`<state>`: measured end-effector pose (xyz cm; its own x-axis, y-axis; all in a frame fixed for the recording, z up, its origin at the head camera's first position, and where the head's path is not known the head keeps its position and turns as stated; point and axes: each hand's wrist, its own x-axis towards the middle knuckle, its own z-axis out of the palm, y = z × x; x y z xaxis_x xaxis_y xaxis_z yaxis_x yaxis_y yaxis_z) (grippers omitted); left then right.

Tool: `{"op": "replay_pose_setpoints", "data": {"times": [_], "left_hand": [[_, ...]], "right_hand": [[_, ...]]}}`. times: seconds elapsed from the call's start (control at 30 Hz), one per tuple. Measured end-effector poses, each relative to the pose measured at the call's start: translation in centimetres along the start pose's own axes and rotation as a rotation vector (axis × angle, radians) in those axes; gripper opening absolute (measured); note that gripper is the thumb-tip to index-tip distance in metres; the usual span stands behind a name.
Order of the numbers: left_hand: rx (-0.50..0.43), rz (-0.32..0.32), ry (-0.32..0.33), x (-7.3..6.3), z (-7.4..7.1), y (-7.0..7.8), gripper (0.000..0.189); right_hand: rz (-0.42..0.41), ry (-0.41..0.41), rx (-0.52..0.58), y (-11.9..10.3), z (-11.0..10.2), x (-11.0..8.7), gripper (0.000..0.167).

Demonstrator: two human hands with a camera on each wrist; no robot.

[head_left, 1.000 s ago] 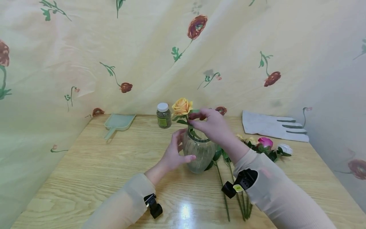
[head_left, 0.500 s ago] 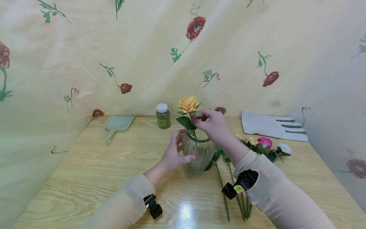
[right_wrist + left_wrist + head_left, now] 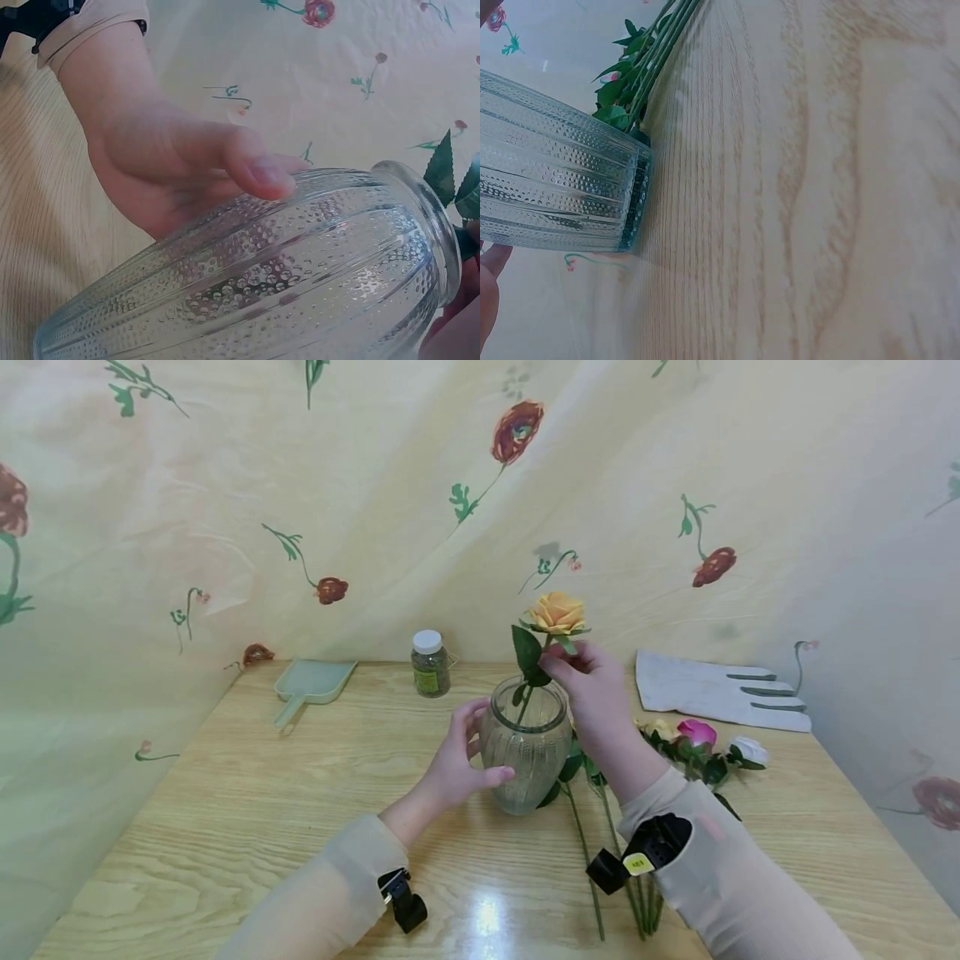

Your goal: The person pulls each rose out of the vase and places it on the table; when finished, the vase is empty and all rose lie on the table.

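Observation:
A clear ribbed glass vase (image 3: 525,768) stands upright on the wooden table. Curving round its left side, my left hand (image 3: 456,762) holds it, thumb toward me and fingers behind; the right wrist view shows that thumb (image 3: 262,174) against the bumpy glass (image 3: 315,247). My right hand (image 3: 598,693) pinches a yellow rose (image 3: 557,613) by the stem just below the bloom, above the vase's right rim. The stem leans down into the mouth, its lower end blurred through the glass. In the left wrist view, the vase's base (image 3: 636,199) meets the tabletop.
Right of the vase lie several loose roses, among them a pink one (image 3: 697,732) and a white one (image 3: 748,750), stems (image 3: 637,902) toward me. A grey glove (image 3: 697,689) is behind them. A white-capped jar (image 3: 429,670) and a green dustpan (image 3: 313,681) stand back left.
The yellow rose has moved from the left of the vase mouth to the right and slightly up, carried by my right hand. My left hand and the vase have stayed put.

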<state>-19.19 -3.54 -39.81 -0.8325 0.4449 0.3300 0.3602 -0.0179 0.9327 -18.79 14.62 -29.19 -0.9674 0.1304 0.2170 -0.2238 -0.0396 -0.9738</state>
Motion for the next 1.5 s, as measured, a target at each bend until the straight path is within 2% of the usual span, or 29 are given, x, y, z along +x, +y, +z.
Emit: {"op": "replay_pose_setpoints", "data": {"times": [0.1,0.3,0.47,0.57,0.7,0.8,0.97,1.13,1.5], "left_hand": [[-0.003,-0.016,0.001,0.0,-0.1,0.1,0.086],[0.003,-0.022,0.005,-0.1,-0.2,0.1,0.086],[0.009,-0.014,0.004,-0.1,-0.4,0.1,0.086],[-0.009,0.017,0.006,-0.1,0.0,-0.1,0.085],[-0.042,0.065,-0.009,0.0,1.2,-0.6,0.085],[-0.050,0.038,-0.011,0.1,1.7,-0.7,0.085],[-0.040,-0.015,0.027,0.0,1.3,-0.5,0.088],[-0.032,0.007,0.013,0.0,0.7,-0.6,0.089],[-0.032,-0.013,0.009,0.0,0.1,-0.4,0.087]], "right_hand": [[-0.017,0.072,0.077,0.0,-0.3,-0.1,0.004],[-0.089,0.215,0.215,-0.2,-0.7,0.0,0.023],[-0.104,0.296,0.322,-0.5,-1.0,0.0,0.022],[-0.103,0.323,0.394,-0.8,-1.6,-0.1,0.019],[-0.110,0.361,0.490,-1.4,-2.7,-0.3,0.016],[-0.110,0.384,0.558,-1.8,-3.4,-0.3,0.012],[-0.059,0.410,0.666,-2.0,-3.7,-0.2,0.007],[-0.038,0.465,0.769,-1.9,-4.2,0.0,0.009],[0.007,0.536,0.924,-1.2,-6.8,0.2,0.009]]}}
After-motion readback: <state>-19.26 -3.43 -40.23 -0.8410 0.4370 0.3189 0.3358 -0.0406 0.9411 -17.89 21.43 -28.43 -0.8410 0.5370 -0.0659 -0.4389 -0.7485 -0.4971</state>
